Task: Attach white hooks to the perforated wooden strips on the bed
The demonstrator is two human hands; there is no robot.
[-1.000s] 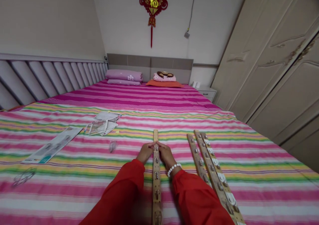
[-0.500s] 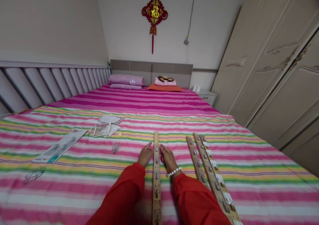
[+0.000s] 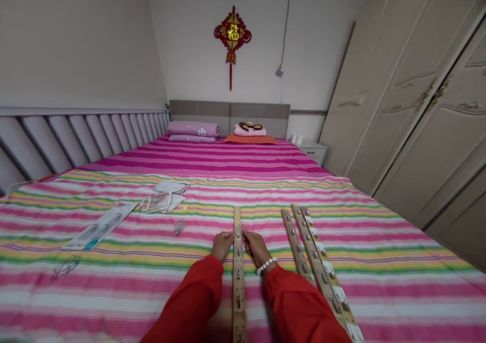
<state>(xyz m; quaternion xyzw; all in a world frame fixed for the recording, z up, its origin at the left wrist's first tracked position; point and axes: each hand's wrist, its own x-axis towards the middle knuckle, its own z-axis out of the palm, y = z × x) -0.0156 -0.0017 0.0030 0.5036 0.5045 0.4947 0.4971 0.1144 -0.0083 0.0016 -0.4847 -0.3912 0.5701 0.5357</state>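
Observation:
A long wooden strip [image 3: 238, 262] set with metal hooks lies lengthwise on the striped bedspread [image 3: 114, 287] in front of me. My left hand [image 3: 222, 245] rests against its left edge with fingers curled onto the strip. My right hand [image 3: 256, 247], a white bead bracelet at its wrist, presses against the right edge, fingertips at a hook near the strip. Both sleeves are red. To the right lie two more wooden strips [image 3: 304, 252], one carrying white round hooks [image 3: 327, 267].
Flat packaging cards [image 3: 99, 225] and opened packets [image 3: 165, 200] lie on the bed to the left, with a small clear bag [image 3: 178, 227] and a clear wrapper [image 3: 65, 268]. Pillows [image 3: 193, 129] sit at the headboard. A wardrobe [image 3: 429, 130] stands along the right.
My hands have slid a little toward me along the strip and stay at its two edges. The view has tipped up slightly.

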